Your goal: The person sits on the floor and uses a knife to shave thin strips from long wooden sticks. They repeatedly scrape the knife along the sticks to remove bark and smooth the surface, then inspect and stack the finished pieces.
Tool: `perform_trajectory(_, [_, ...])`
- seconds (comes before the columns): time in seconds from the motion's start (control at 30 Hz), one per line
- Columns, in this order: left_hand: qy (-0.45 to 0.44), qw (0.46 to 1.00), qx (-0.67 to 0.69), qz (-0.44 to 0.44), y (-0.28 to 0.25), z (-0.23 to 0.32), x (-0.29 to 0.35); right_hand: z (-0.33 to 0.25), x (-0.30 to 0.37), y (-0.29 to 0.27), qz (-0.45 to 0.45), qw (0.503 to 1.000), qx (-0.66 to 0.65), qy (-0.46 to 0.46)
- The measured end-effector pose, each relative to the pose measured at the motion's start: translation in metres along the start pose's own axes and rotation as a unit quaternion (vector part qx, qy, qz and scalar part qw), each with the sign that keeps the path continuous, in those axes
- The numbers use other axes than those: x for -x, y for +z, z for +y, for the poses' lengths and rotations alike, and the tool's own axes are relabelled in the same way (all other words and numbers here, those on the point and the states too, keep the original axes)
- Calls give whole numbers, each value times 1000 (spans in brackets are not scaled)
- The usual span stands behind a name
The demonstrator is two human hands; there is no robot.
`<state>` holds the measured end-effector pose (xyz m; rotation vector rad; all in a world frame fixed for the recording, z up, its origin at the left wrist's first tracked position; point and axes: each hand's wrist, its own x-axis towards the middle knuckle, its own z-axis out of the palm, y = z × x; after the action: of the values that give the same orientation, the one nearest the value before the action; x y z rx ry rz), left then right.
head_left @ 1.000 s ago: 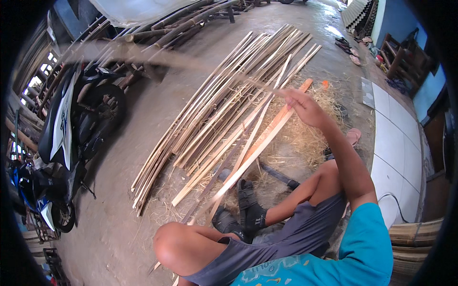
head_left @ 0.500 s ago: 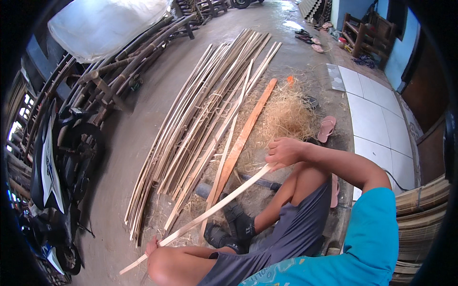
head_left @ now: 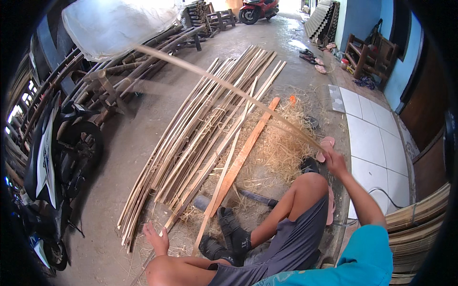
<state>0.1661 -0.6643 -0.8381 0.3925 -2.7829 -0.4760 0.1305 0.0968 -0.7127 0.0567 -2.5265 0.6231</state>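
Observation:
My right hand, out to the right beyond my raised knee, is closed round one end of a long pale wooden strip. The strip slants up and away to the left, blurred by motion. My left hand is beside my left knee, palm up with fingers spread, holding nothing. Near it lies the bundle of long thin strips on the floor. An orange-brown flat plank slopes toward my feet. Right of the plank spreads a heap of curly shavings.
A dark bar-like tool and a grey cylinder lie near my black shoes. A motorbike stands at left, beside bamboo frames. Pink sandals and white tiles are at right, with stacked strips.
My right hand has moved right and the strip has swung up and forward, over the bundle. My left hand has let go of the strip and opened. The view has tilted up.

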Motion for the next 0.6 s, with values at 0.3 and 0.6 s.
perform_trajectory(0.3, [-145, 973, -28, -175, 92, -86, -18, 32, 200, 78, 96, 931, -109, 333])
perform_trajectory(0.6, [65, 975, -47, -205, 81, -51, -2, 122, 254, 99, -43, 854, -65, 514])
